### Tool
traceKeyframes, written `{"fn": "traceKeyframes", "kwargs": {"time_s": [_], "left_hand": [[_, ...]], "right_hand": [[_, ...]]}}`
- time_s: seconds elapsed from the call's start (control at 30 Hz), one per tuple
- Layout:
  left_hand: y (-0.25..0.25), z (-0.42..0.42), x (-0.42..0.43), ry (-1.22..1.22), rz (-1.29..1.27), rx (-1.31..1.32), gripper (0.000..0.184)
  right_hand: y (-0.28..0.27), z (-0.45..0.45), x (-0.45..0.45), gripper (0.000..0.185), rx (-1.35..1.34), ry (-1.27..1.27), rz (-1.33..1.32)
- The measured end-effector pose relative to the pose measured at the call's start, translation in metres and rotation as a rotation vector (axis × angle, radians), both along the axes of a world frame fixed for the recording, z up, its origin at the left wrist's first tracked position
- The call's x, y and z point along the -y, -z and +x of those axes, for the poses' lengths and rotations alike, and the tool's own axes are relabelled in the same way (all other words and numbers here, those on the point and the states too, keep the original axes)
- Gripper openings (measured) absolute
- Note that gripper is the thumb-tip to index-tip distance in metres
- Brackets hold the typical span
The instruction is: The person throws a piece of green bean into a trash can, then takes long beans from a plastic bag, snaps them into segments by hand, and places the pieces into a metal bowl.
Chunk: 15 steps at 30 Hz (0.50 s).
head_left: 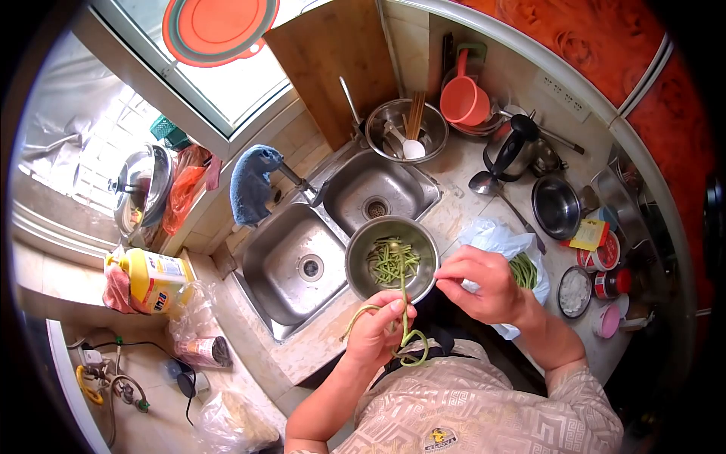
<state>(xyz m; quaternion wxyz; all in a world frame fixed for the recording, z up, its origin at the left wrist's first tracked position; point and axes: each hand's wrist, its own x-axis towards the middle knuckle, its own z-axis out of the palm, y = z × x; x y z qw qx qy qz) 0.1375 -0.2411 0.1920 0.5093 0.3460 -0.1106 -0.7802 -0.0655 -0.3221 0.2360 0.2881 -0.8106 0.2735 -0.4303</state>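
Clamped between thumb and fingers of the left hand (378, 329): long green beans (405, 333), with one loop hanging below the hand, another section curving out to its left, and a straight section extending forward over the bowl rim. Right hand (488, 284): raised just right of the left hand, thumb and fingertips closed to a pinch beside the bowl rim; cannot tell whether anything small sits between them. Directly ahead of the left hand and left of the right fingertips: metal bowl (355, 261), containing short green bean pieces (392, 259) in a loose heap. Just beyond and right of the right hand, partly hidden by it: white plastic bag (488, 234), open, with uncut beans (522, 268) visible inside. Ahead and left of both hands, beyond the bowl: two-basin sink (261, 257) with faucet (306, 189), blue cloth (253, 185) draped over the spout. Farther ahead, behind the sink: steel basin (378, 132) holding utensils, and wooden board (333, 68) leaning upright. Ahead and right of the right hand, on the surface (454, 197): ladle (484, 181), black-handled kettle (510, 151) and dark round pan (556, 204). Farther right of the right hand: round dish (575, 310) of white contents. Well left of the left hand: yellow container (155, 280).
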Motion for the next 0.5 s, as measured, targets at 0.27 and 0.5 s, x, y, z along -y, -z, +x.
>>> {"fn": "traceKeyframes", "kwargs": {"time_s": [0.27, 0.5], "left_hand": [[-0.007, 0.009, 0.002, 0.174, 0.032, 0.045, 0.015], [0.003, 0.016, 0.002, 0.188, 0.002, 0.177, 0.016]], "right_hand": [[-0.008, 0.017, 0.018, 0.018, -0.387, -0.171, -0.585], [0.022, 0.027, 0.009, 0.008, -0.204, -0.275, -0.164]]}}
